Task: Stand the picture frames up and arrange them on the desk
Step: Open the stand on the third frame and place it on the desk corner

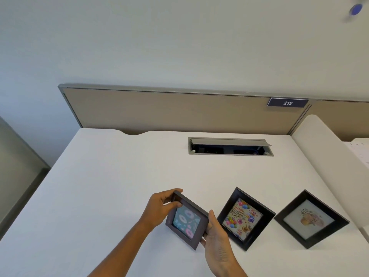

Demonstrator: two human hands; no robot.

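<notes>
While both hands grip the donut-print frame (186, 221) above the near tabletop (111, 176), it sits tilted, picture side up toward the camera, one corner pointing down. Left hand (159, 206): fingers (175, 204) wrapped over the frame's upper-left corner. Right hand (216, 238): thumb on the right edge, fingers behind, out of sight. Birthday frame (244, 217) lies just right of the held one; floral frame (311, 218) further right, apart from it. Whether those two stand or lie flat, cannot tell. Likely next: rotate the held frame so a straight edge faces the tabletop, then set it down left of the birthday frame; both hands equally placed.
</notes>
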